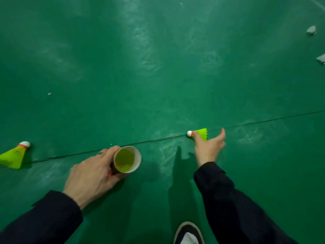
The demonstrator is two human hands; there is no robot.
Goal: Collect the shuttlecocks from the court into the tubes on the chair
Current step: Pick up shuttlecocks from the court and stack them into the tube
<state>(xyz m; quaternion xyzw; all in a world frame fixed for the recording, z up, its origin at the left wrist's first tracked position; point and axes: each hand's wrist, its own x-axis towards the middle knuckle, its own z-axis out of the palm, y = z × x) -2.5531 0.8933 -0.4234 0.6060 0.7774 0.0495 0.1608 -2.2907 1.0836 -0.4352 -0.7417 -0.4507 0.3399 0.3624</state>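
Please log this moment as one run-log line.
left hand: holds tube | right hand: reaching, touching yellow shuttlecock on floor | second shuttlecock: far left

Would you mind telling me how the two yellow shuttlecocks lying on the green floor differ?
The left shuttlecock lies untouched at the picture's edge; the right shuttlecock is touched by the right hand. The left one's cork points up and right; the right one's points left. The left one looks larger, being nearer. Both are yellow-green with white corks.

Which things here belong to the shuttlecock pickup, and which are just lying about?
Job:
tube held by left hand
yellow shuttlecock under right hand
second yellow shuttlecock
two white shuttlecocks far right

Lying about:
white scrap
shoe
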